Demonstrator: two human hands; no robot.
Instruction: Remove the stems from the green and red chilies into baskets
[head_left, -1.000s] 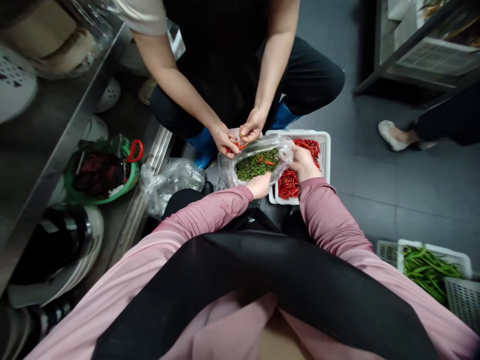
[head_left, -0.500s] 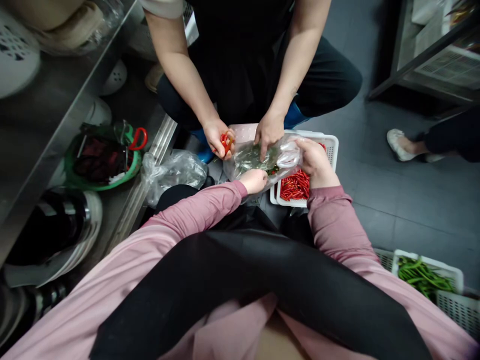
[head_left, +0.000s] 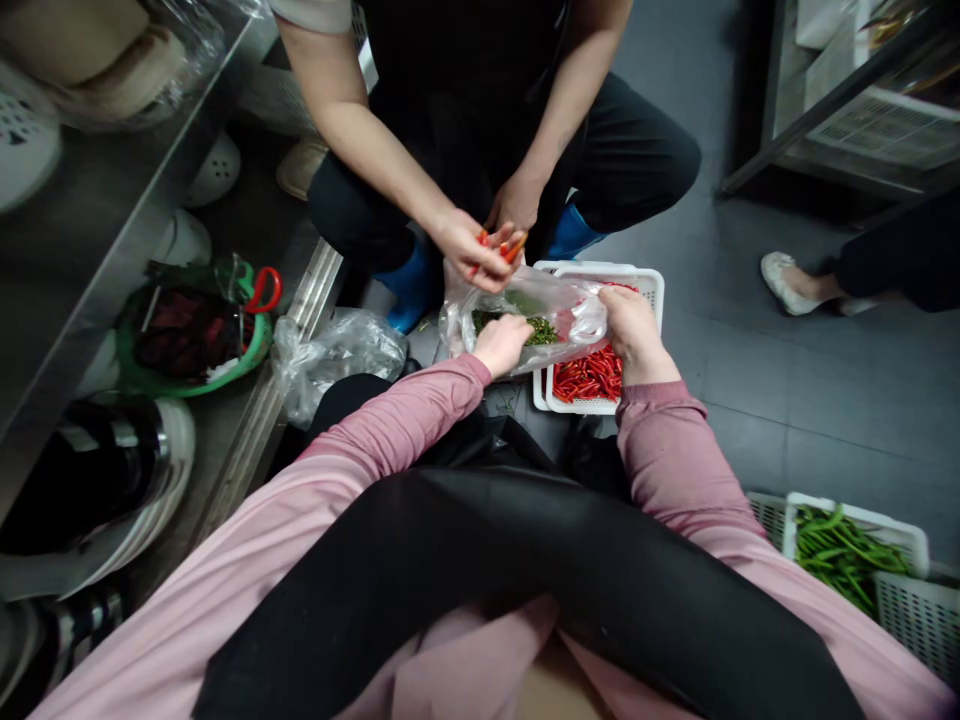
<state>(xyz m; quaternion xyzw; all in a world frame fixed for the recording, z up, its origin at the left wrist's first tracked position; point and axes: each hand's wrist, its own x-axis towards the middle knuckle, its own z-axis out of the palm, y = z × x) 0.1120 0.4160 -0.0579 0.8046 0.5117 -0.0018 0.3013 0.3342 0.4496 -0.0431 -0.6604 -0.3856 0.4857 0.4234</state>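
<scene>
A clear plastic bag [head_left: 574, 348] is spread between my hands, with a heap of small green stems [head_left: 541, 330] inside. My right hand [head_left: 634, 328] is closed on the bag's gathered right edge. My left hand [head_left: 502, 345] is closed at its near left rim, beside the stems; its fingertips are partly hidden. Across from me, a co-worker's hand [head_left: 480, 250] holds a few red chillies [head_left: 501, 250] above the bag's far side. The co-worker's other hand [head_left: 517, 200] is just behind. Under the bag's right part, a white basket [head_left: 652, 290] holds red chillies [head_left: 589, 375].
A knotted clear bag [head_left: 341, 355] lies to the left. Beyond it, a green basin [head_left: 142, 375] and red-handled scissors [head_left: 264, 290] sit by the metal shelf. Green chillies [head_left: 844, 555] fill a white basket [head_left: 791, 535] at lower right. Another person's shoe [head_left: 784, 283] is at right.
The co-worker's pointing hand has left the bag and drawn back. The hand with red chillies has moved right, over the bag. The bag's opening now shows more green stems.
</scene>
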